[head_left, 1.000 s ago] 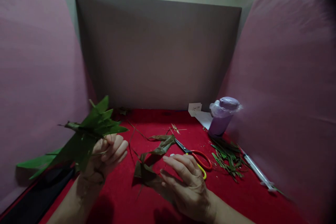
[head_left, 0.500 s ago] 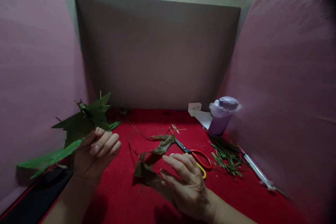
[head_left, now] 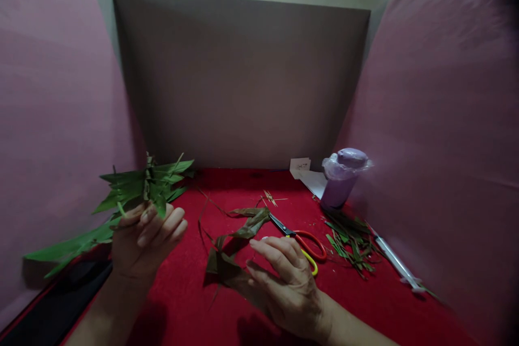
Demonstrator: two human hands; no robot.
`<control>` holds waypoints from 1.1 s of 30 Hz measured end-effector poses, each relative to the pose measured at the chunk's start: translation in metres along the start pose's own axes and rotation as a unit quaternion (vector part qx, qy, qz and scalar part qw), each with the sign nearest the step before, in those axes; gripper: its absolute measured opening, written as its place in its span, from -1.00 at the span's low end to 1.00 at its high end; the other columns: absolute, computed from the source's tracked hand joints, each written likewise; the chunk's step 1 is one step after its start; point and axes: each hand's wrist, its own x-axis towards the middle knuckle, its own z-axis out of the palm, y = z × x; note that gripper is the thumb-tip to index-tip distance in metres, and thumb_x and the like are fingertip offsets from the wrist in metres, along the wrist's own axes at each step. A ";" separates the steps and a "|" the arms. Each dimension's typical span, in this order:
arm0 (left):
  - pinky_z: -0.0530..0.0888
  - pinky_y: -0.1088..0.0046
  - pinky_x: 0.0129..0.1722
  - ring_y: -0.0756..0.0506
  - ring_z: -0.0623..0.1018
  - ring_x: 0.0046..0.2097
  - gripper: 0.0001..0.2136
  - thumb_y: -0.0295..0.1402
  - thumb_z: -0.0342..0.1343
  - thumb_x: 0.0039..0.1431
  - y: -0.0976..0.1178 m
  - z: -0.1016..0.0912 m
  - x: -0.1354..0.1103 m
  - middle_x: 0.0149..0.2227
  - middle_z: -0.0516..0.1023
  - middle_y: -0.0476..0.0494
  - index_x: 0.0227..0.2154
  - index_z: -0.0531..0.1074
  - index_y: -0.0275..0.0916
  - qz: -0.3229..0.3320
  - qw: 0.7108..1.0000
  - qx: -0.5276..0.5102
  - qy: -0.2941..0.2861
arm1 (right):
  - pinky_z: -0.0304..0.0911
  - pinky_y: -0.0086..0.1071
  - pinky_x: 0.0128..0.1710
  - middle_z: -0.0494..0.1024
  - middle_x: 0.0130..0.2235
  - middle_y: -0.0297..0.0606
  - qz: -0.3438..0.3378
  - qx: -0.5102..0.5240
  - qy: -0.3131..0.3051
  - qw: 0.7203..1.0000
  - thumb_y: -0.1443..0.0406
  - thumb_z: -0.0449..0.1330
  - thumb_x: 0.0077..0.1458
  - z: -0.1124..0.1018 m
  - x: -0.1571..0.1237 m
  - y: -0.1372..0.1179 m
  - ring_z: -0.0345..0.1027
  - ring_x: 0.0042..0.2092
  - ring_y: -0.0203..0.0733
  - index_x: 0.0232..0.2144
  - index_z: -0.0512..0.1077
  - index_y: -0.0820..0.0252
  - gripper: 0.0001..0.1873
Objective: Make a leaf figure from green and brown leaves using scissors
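Note:
My left hand (head_left: 148, 238) pinches a cluster of pointed green leaves (head_left: 132, 189) by its base, thumb and forefinger together. A darker rolled piece stands upright in its middle. Low over the red cloth is my right hand (head_left: 287, 286), its fingers apart and slightly bent. Beneath its fingers and palm runs a dull, folded dried leaf (head_left: 227, 267), which stretches left and then back toward the scissors. The scissors (head_left: 300, 238), with one red and one yellow handle loop, lie just beyond my right fingertips; my hand hides part of the yellow loop.
Toothpicks (head_left: 271, 198) lie scattered farther back. To the right are a heap of leaf scraps (head_left: 352, 243), a syringe (head_left: 399, 265) and a purple container (head_left: 343, 181) under plastic wrap. A white card (head_left: 300, 166) stands behind. More long leaves (head_left: 68, 246) lie at left; pink panels flank both sides.
My left hand has turned the leaf cluster, so its leaves now fan out sideways and the rolled middle shows upright. My right hand and the dried leaf have stayed in place.

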 end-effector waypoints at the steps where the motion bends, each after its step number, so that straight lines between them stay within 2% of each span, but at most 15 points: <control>1: 0.23 0.54 -0.66 0.07 0.27 -0.67 -0.80 -0.46 0.13 -0.12 0.000 -0.001 0.000 -0.84 0.21 0.13 -0.69 0.22 -0.21 0.001 1.000 0.002 0.007 | 0.14 -0.21 -0.04 0.51 -0.11 -0.26 0.003 0.002 0.003 1.000 0.29 0.20 0.03 0.000 0.001 0.000 0.28 -0.08 -0.14 -0.34 0.48 0.13 -0.91; 10: 0.32 0.55 -0.59 0.09 0.19 -0.71 -0.76 -0.46 0.09 -0.09 0.002 -0.012 -0.001 -0.89 0.08 0.13 -0.77 0.20 -0.23 0.017 0.999 0.026 0.029 | 0.15 -0.22 -0.06 0.50 -0.10 -0.26 0.012 0.005 0.000 1.000 0.30 0.17 0.06 -0.001 0.002 -0.002 0.28 -0.07 -0.14 -0.34 0.48 0.12 -0.90; 15: 0.33 0.54 -0.59 0.04 0.29 -0.65 -0.77 -0.40 0.13 -0.12 0.002 -0.020 0.001 -0.89 0.12 0.09 -0.77 0.26 -0.23 0.042 0.998 0.038 0.028 | 0.15 -0.22 -0.07 0.50 -0.10 -0.27 0.016 0.005 0.006 1.000 0.29 0.21 0.03 0.000 0.002 -0.002 0.28 -0.08 -0.14 -0.35 0.48 0.12 -0.92; 20: 0.35 0.52 -0.61 0.07 0.20 -0.71 -0.78 -0.38 0.14 -0.13 0.003 -0.025 0.004 -0.89 0.17 0.11 -0.78 0.29 -0.22 0.046 0.998 0.048 0.017 | 0.15 -0.23 -0.07 0.51 -0.11 -0.27 0.012 0.009 -0.001 1.000 0.28 0.21 0.04 -0.001 0.002 -0.002 0.29 -0.08 -0.15 -0.36 0.48 0.11 -0.92; 26: 0.36 0.52 -0.57 0.05 0.29 -0.66 -0.76 -0.39 0.19 -0.17 0.001 -0.024 0.003 -0.86 0.19 0.10 -0.79 0.26 -0.22 0.058 0.997 0.057 0.016 | 0.14 -0.19 -0.05 0.50 -0.09 -0.25 0.012 0.017 0.001 1.000 0.30 0.28 -0.05 0.002 -0.002 0.000 0.28 -0.07 -0.11 -0.33 0.49 0.13 -0.84; 30: 0.35 0.52 -0.57 0.05 0.29 -0.66 -0.73 -0.39 0.16 -0.13 0.000 -0.025 0.002 -0.84 0.21 0.09 -0.79 0.22 -0.24 0.040 0.998 0.047 0.003 | 0.16 -0.22 -0.09 0.50 -0.10 -0.25 0.010 0.026 0.000 1.000 0.31 0.28 -0.05 0.003 -0.002 0.001 0.28 -0.08 -0.12 -0.34 0.48 0.13 -0.85; 33: 0.39 0.48 -0.50 0.01 0.36 -0.60 -0.80 -0.39 0.18 -0.15 0.002 -0.028 0.002 -0.84 0.23 0.09 -0.74 0.29 -0.21 0.033 0.999 0.043 0.005 | 0.16 -0.23 -0.08 0.50 -0.10 -0.27 0.013 0.023 0.002 1.000 0.30 0.29 -0.06 0.003 -0.002 0.000 0.29 -0.09 -0.14 -0.34 0.48 0.13 -0.85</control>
